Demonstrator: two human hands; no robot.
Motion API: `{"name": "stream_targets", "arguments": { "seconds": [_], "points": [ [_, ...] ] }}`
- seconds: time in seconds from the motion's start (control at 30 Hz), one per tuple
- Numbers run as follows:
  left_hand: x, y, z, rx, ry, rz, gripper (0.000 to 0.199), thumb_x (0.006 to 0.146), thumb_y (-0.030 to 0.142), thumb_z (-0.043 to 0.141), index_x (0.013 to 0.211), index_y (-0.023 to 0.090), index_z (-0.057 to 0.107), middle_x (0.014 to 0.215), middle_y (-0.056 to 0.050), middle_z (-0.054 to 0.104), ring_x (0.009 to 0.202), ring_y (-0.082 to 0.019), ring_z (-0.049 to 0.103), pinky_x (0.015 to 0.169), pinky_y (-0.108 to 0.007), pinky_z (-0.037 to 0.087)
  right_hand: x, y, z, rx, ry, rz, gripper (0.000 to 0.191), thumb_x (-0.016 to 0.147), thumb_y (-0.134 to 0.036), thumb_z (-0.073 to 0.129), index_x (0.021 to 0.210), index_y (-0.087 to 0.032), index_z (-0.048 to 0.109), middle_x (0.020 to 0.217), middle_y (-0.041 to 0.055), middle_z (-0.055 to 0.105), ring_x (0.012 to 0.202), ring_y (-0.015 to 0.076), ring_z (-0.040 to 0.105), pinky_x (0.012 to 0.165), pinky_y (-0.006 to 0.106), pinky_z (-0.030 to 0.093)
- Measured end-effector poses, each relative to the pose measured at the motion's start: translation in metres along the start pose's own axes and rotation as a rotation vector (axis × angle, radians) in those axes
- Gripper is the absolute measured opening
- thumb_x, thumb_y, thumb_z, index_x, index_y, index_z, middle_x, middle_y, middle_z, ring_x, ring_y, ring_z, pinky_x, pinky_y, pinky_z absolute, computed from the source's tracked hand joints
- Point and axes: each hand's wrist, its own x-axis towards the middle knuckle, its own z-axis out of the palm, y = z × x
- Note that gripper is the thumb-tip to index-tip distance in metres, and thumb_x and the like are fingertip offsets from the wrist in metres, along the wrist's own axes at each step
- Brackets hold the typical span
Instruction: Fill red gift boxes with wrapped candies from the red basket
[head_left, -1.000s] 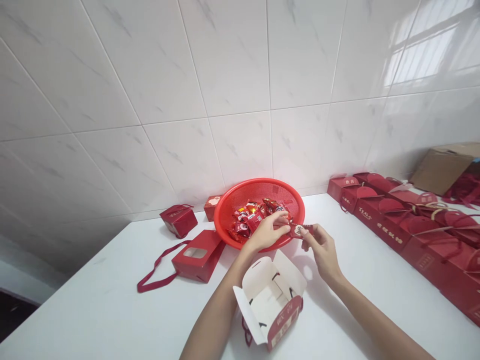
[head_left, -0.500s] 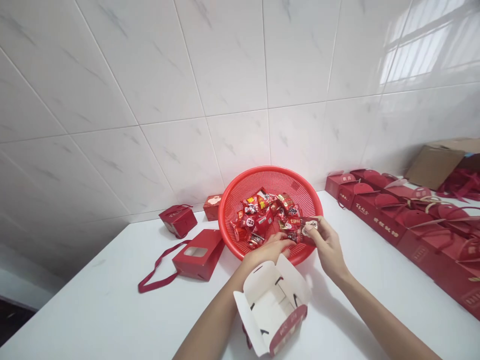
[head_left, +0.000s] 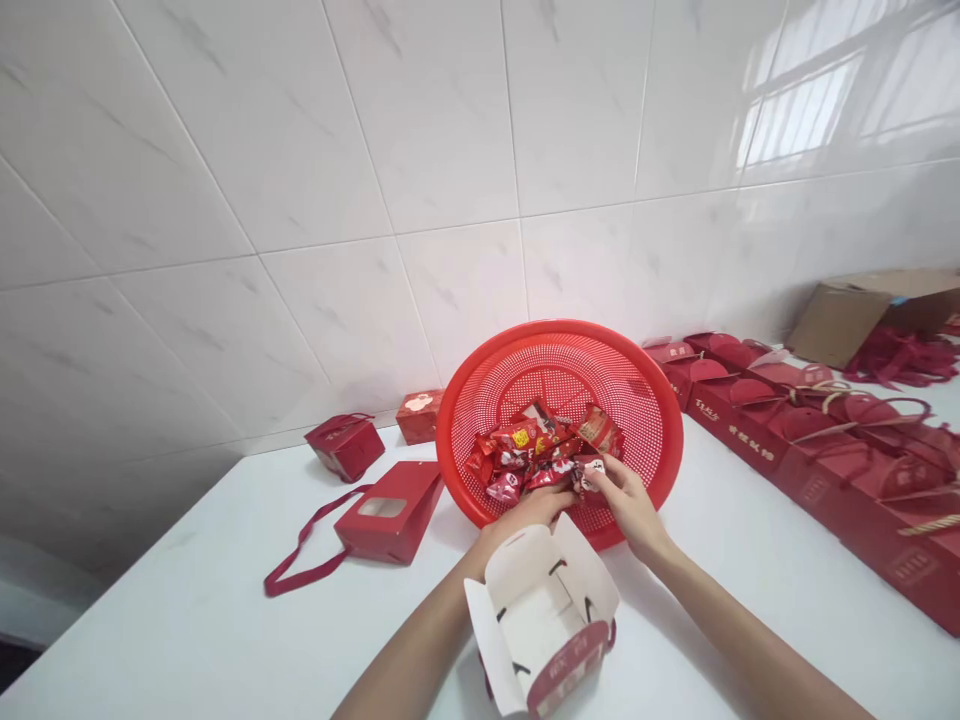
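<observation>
A red mesh basket (head_left: 660, 430), tilted toward me, holds a heap of red wrapped candies (head_left: 525, 440). My right hand (head_left: 626, 505) reaches over its front right edge, thumb and fingers closed on a candy packet (head_left: 591, 474) with a pale label. Beside it, my left hand (head_left: 529, 510) is inside the front of the basket at the candies; its fingertips are partly hidden among them. An open carton (head_left: 536, 610), white inside and red outside, stands in front of the basket by my left forearm, its flaps up and no candy visible inside.
Left of the basket are a flat red bag (head_left: 390, 512) with a ribbon handle, a small dark red box (head_left: 345, 446) and a patterned red box (head_left: 420, 415). Rows of red gift boxes (head_left: 802, 430) line the right. Behind them sits a cardboard box (head_left: 844, 320) with red ribbons.
The basket has tipped toward me and the candies have slid together. My right hand has moved left and inward with the packet. The view has shifted slightly.
</observation>
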Motion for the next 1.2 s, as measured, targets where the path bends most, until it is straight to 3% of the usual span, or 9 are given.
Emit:
{"name": "stream_targets", "arguments": {
  "seconds": [0.3, 0.43, 0.53, 0.77, 1.0, 1.2],
  "points": [
    [-0.003, -0.001, -0.001, 0.094, 0.202, 0.079, 0.037, 0.091, 0.013, 0.054, 0.121, 0.027, 0.071, 0.128, -0.005, 0.068, 0.124, -0.025, 0.060, 0.109, -0.037, 0.045, -0.001, -0.004, -0.001, 0.102, 0.040, 0.016, 0.039, 0.072, -0.056, 0.078, 0.081, -0.020, 0.066, 0.077, 0.0028, 0.069, 0.075, 0.0213, 0.063, 0.070, 0.031, 0.051],
    [0.011, 0.001, -0.006, 0.016, 0.256, 0.017, 0.034, 0.087, 0.007, 0.052, 0.107, 0.020, 0.076, 0.099, -0.007, 0.077, 0.093, -0.021, 0.071, 0.090, -0.033, 0.053, 0.000, -0.001, -0.003, 0.170, 0.087, 0.021, 0.038, 0.072, -0.056, 0.078, 0.081, -0.021, 0.065, 0.077, 0.0014, 0.069, 0.073, 0.0192, 0.063, 0.071, 0.031, 0.052],
    [0.016, 0.002, -0.008, -0.048, 0.314, -0.023, 0.032, 0.087, 0.009, 0.052, 0.110, 0.017, 0.074, 0.093, -0.006, 0.077, 0.082, -0.019, 0.071, 0.083, -0.031, 0.054, 0.000, -0.002, -0.004, 0.205, 0.109, 0.028, 0.036, 0.073, -0.054, 0.077, 0.080, -0.022, 0.064, 0.075, 0.0007, 0.068, 0.070, 0.0186, 0.063, 0.070, 0.031, 0.053],
    [0.013, -0.001, -0.006, -0.114, 0.268, -0.042, 0.033, 0.091, 0.020, 0.053, 0.118, 0.021, 0.072, 0.113, -0.008, 0.075, 0.106, -0.023, 0.069, 0.096, -0.036, 0.052, -0.001, -0.003, -0.004, 0.249, 0.142, 0.048, 0.035, 0.070, -0.051, 0.080, 0.078, -0.021, 0.063, 0.075, 0.0010, 0.069, 0.068, 0.0184, 0.064, 0.065, 0.030, 0.053],
    [0.012, -0.020, -0.006, -0.326, 0.142, 0.029, 0.082, 0.065, 0.006, 0.070, 0.144, 0.022, 0.053, 0.141, -0.012, 0.060, 0.128, -0.028, 0.057, 0.110, -0.043, 0.044, 0.001, -0.001, -0.006, 0.248, 0.143, 0.049, 0.036, 0.070, -0.053, 0.080, 0.078, -0.022, 0.065, 0.069, 0.0000, 0.066, 0.066, 0.0186, 0.063, 0.066, 0.030, 0.054],
    [0.013, -0.016, -0.006, -0.510, 0.117, 0.008, 0.068, 0.070, 0.006, 0.066, 0.136, 0.020, 0.058, 0.140, -0.014, 0.061, 0.128, -0.029, 0.059, 0.108, -0.043, 0.046, -0.001, -0.001, -0.005, 0.224, 0.140, 0.031, 0.038, 0.070, -0.055, 0.080, 0.076, -0.021, 0.064, 0.072, 0.0003, 0.067, 0.069, 0.0180, 0.063, 0.066, 0.028, 0.052]
  ]
}}
